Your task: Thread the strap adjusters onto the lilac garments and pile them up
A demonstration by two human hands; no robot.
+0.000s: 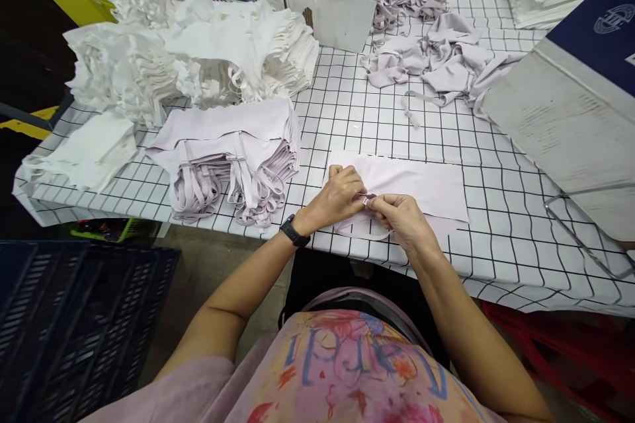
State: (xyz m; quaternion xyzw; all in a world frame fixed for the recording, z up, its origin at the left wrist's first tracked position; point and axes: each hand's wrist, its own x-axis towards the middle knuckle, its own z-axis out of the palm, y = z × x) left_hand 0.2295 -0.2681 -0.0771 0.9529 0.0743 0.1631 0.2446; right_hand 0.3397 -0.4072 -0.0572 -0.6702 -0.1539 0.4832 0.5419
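A pale lilac strappy garment (421, 185) lies spread on the table in front of me. Over its lower edge my left hand (344, 192) is closed, with its fingertips pinching the garment's narrow strap. Close beside it, my right hand (399, 215) pinches the same strap between thumb and finger. A small pale piece (366, 200) shows between the two hands; its exact kind is too small to make out. Part of the strap loops down below my fingers. To the left sits a stack of folded lilac garments (223, 122), their straps hanging toward the table's front edge.
White garment piles (198, 53) cover the table's back left. A cardboard box (332, 6) stands behind, another carton (570, 112) at the right. Loose lilac garments (431, 56) lie at the back right on the checked tablecloth (342, 106). Dark crates (74, 317) stand at lower left.
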